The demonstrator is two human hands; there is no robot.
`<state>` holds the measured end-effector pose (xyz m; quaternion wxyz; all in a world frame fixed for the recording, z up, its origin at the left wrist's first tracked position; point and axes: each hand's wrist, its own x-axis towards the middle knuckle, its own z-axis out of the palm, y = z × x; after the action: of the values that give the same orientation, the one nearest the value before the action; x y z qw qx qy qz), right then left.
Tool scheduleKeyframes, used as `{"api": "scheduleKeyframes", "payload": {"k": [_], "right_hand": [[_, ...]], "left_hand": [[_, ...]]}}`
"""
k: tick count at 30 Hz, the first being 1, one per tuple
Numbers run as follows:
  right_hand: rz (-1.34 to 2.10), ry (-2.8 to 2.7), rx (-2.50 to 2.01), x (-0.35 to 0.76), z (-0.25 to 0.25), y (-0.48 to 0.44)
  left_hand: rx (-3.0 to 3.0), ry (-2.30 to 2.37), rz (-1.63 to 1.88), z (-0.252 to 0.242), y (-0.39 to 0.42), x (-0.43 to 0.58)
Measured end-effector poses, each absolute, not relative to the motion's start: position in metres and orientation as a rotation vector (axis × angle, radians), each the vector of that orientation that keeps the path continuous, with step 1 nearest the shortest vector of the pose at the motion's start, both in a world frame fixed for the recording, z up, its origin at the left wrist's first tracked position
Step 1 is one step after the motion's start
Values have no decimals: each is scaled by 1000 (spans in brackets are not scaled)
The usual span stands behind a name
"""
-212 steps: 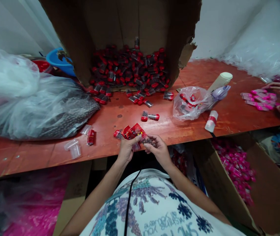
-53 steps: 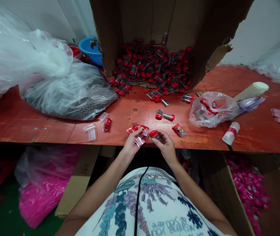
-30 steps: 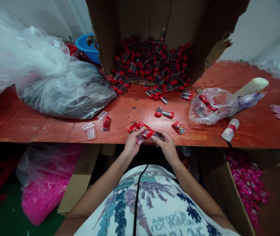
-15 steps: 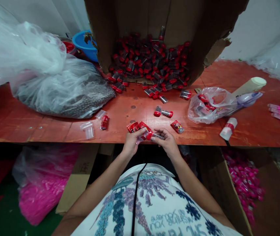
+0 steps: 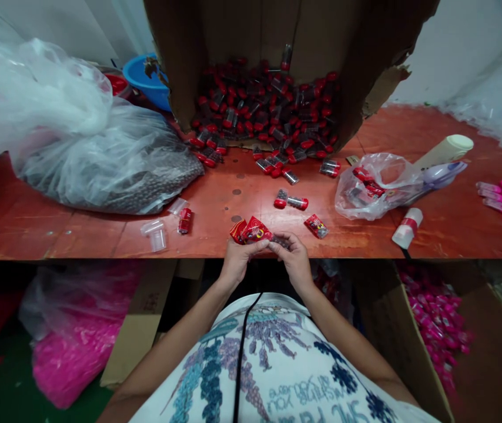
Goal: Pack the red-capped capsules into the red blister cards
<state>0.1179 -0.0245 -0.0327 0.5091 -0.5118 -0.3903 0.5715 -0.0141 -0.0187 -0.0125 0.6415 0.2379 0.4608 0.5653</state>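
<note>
My left hand (image 5: 238,257) is closed on small red printed packets (image 5: 254,230) that fan out above its thumb, at the table's front edge. My right hand (image 5: 294,257) pinches a small clear tube with dark beads (image 5: 281,241); its fingers cover most of it. The two thumbs nearly meet at the packets' lower edge. Just right of my hands lies a filled red packet (image 5: 317,225). Two red-capped tubes (image 5: 297,202) lie behind it. To the left are a red roll-shaped piece (image 5: 184,221) and clear empty tubes (image 5: 157,238).
A torn cardboard box (image 5: 377,97) at the back spills red-capped tubes (image 5: 273,111). A large plastic bag of dark beads (image 5: 145,176) lies left. On the right are a small clear bag (image 5: 348,197) and a white roll with a red band (image 5: 408,228). Pink pieces (image 5: 438,329) fill a box below.
My right hand has drawn in against my left, and the tube's red cap between them is now hidden. The packets in my left hand show more of their printed front.
</note>
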Motion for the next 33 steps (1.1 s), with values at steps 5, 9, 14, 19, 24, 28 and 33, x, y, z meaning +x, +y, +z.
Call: {"api": "scheduleKeyframes", "payload": {"k": [5,9,14,19,24,28,33], "right_hand": [[1382,-955,-1214,120,-35,-25],[1447,-1005,-1152,122,-33,-28],[1254,-1150,-1218,120,-32,-34],[1404,-992,-1162,118,-34,-35],[1291,-1047,-1208,116,-36,-36],[1226,-1084,-1239,115,-38,-36],[1421,-1160,-1098,121,-36,-30]], "left_hand": [[581,982,1273,-14,-17,-20],[564,977,1272,-14,-17,-24],[586,1026,1312,-15,-18,-22],[579,1033,1290,-12,-17,-21],[633,1076,1228,-12,-19,-17],[628,1104,1180,-13,-18,-15],[581,1095,1259,-9,-16,-19]]}}
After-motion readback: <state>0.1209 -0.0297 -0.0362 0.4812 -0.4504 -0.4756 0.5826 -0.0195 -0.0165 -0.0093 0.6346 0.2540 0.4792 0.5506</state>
